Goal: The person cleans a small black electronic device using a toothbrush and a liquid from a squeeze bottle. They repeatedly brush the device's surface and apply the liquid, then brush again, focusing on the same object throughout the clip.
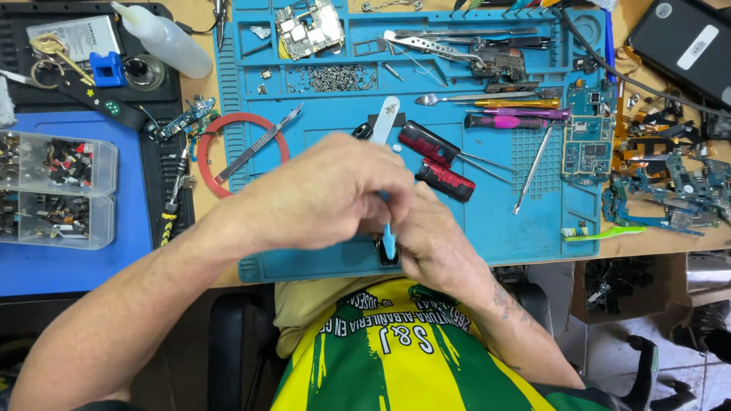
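Blue brush upright, bristles toward black part | left hand pinches handle | right hand closed beside part, nearer it

A flat grey-white battery pack with a printed label lies at the far left corner, on a black tray. At the far right corner of the desk a black device rests tilted, bearing a white oblong label and a small round white sticker. No lit screens or signs show.
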